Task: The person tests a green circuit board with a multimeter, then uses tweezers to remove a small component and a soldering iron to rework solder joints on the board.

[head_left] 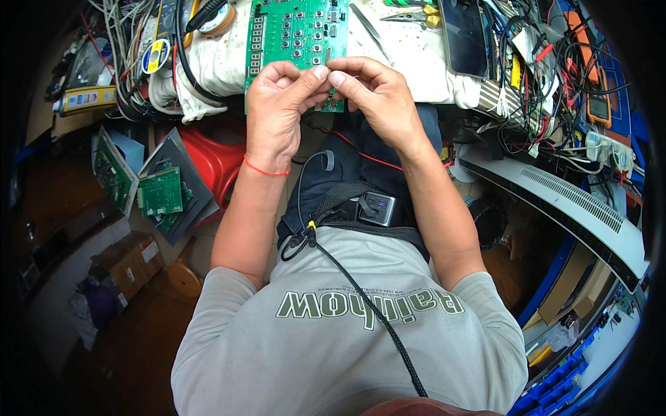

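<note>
Over the near edge of a green circuit board [275,57], my left hand [274,104] and my right hand [378,100] come together with thumbs and forefingers pinched. Whatever sits between the fingertips is too small to make out. The board lies on a white cloth [409,52] and carries rows of small push buttons and a digit display strip down its left side. My hands cover part of its lower end. To the right of the board are metal tweezers [372,32] and yellow-handled pliers [420,16].
A dark phone-like slab [465,38] lies right of the pliers. Tangled cables and an orange multimeter [598,104] crowd the right side. On the left are a solder spool [219,22] and more wires. Below stand a red stool [215,163] and several green boards [161,191].
</note>
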`<state>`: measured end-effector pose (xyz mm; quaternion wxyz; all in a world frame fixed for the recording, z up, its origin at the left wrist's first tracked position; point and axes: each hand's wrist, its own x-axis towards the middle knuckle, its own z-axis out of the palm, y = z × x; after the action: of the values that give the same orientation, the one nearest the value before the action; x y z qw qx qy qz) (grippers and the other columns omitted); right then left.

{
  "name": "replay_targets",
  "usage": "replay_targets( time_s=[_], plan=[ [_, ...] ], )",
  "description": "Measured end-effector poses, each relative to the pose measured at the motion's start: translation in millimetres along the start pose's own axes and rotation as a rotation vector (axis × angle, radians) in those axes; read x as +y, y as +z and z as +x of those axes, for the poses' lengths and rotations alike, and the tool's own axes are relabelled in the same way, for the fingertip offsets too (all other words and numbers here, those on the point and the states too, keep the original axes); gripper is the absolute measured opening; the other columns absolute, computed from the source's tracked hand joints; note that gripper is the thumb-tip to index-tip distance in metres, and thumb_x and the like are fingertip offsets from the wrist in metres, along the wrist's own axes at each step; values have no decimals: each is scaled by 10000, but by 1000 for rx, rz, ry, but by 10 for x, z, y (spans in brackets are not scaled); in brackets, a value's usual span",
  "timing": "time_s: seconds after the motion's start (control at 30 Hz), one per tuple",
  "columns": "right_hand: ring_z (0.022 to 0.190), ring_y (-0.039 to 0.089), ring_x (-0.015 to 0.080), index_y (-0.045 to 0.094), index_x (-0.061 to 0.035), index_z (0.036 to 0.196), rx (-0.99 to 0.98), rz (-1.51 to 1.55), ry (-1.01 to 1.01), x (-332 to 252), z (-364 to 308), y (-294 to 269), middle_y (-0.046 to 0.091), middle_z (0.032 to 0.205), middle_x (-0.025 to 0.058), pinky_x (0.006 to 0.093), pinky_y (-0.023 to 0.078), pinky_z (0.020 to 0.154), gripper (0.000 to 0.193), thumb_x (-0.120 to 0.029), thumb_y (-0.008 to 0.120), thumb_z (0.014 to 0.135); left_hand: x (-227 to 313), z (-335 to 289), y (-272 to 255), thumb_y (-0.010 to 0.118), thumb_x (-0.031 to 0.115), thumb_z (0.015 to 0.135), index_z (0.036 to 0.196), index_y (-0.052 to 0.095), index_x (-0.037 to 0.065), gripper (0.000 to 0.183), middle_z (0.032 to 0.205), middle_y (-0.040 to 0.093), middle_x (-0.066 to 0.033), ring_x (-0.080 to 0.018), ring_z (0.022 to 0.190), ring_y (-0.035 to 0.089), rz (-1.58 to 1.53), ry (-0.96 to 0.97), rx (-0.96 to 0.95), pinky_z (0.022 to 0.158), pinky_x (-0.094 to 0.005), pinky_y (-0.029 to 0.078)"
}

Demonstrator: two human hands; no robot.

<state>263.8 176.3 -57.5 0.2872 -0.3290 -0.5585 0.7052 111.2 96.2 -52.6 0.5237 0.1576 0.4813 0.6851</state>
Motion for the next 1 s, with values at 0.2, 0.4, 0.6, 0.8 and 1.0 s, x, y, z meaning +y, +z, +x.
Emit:
replay_targets(
  time_s=[0.2,0.4,0.6,0.8,1.0],
  plan=[
    [875,643,102,715,28,1165,6,149,-14,75,-86,3,722,990,52,239,518,773,241,-125,700,978,-106,-74,-7,724,32,942,986,559,43,171,934,721,-132,-214,824,744,-175,-133,-37,768,-316,637],
    [895,616,73,719,22,1125,67,195,-68,192,-159,48,706,1006,31,221,498,776,214,-145,680,997,-134,-167,15,733,38,938,967,572,42,164,926,724,-133,-202,833,743,-155,-191,-35,785,-323,638],
    [869,657,109,694,29,1133,128,242,-38,198,-150,-23,718,1029,74,238,533,733,248,-191,631,1035,-100,-274,-177,732,26,940,1021,594,-2,163,956,702,-85,-106,870,667,227,203,105,796,-242,542],
    [852,698,134,692,44,1178,248,117,-35,189,-115,-127,737,990,108,261,589,773,248,-135,668,1009,-31,-184,-737,700,50,967,1203,560,-18,283,1156,617,-79,-106,962,613,380,409,354,857,-250,516],
    [841,670,128,692,56,1197,243,79,-31,267,-147,-80,733,988,92,263,559,800,278,-145,667,1006,-205,-176,-977,666,111,999,1261,540,-4,312,1165,643,-96,-159,1030,644,-12,155,350,931,-332,525]
  ],
)
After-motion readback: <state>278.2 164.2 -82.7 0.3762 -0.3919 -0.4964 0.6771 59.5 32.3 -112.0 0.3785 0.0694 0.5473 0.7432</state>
